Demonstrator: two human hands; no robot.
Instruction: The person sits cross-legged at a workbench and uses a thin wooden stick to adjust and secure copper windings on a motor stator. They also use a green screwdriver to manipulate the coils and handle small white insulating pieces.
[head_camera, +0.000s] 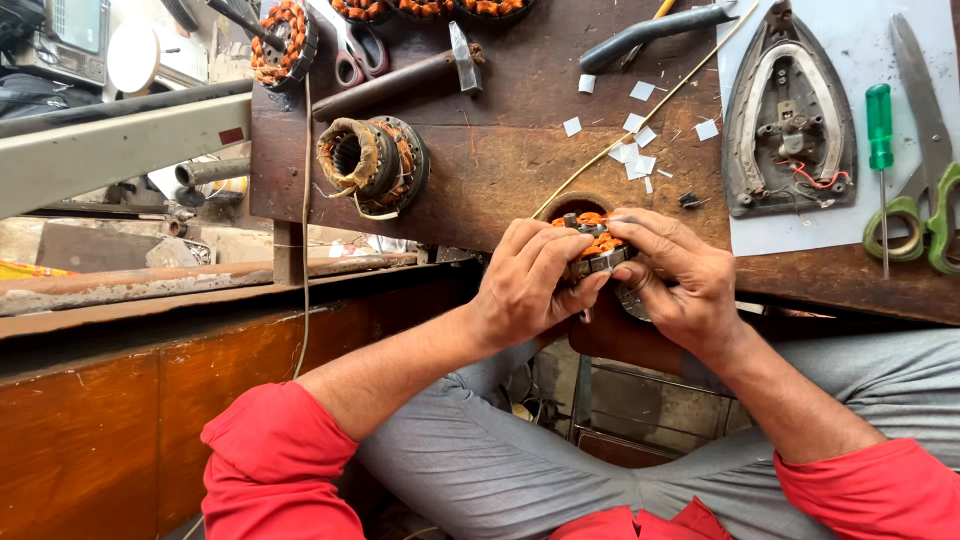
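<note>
Red sleeves (275, 465) lowest in view; left hand (528, 285), right hand (672, 280) both closed around orange-wound stator (598, 243), braced at workbench (500, 170) edge, apparently for steadiness.

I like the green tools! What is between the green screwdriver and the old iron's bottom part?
Head view: only bare pale sheet lies between the green screwdriver and the iron base.

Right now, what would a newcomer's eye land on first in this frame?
The two hands, left hand and right hand, draw the eye first: at the near bench edge they close around a motor stator with orange windings. Behind them on the wooden bench lies a second stator on its side, and to the right an iron soleplate rests on a pale sheet beside a green-handled screwdriver.
</note>
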